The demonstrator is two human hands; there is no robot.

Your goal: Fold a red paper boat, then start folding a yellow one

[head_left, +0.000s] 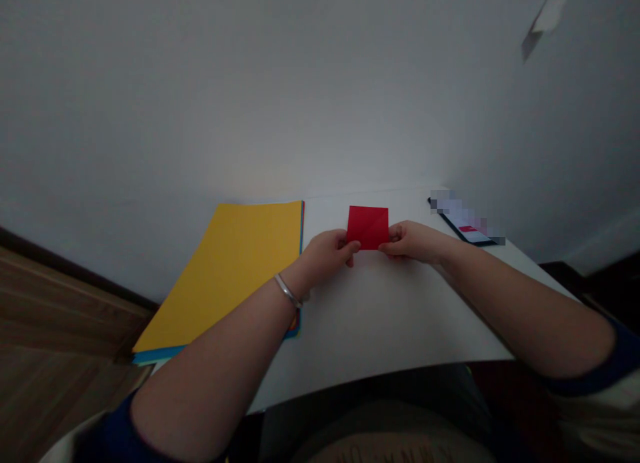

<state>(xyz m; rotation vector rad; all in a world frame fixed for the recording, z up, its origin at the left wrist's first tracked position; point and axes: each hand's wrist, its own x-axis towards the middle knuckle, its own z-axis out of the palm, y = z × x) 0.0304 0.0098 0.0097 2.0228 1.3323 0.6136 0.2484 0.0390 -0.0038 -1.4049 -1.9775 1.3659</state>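
A small red square of folded paper (pixel 368 227) is held up between my two hands over the white table. Diagonal crease lines show on its face. My left hand (pixel 330 251) pinches its lower left corner, thumb in front and the other fingers behind. At the lower right corner my right hand (pixel 407 241) grips it the same way, its fingers curled. The fingertips behind the paper are hidden.
On the left of the white table (pixel 380 323) lies a stack of coloured paper (pixel 240 263), yellow on top. A tablet or phone (pixel 467 226) with a lit, partly blurred screen lies at the right edge. A wall (pixel 325 96) rises behind the table.
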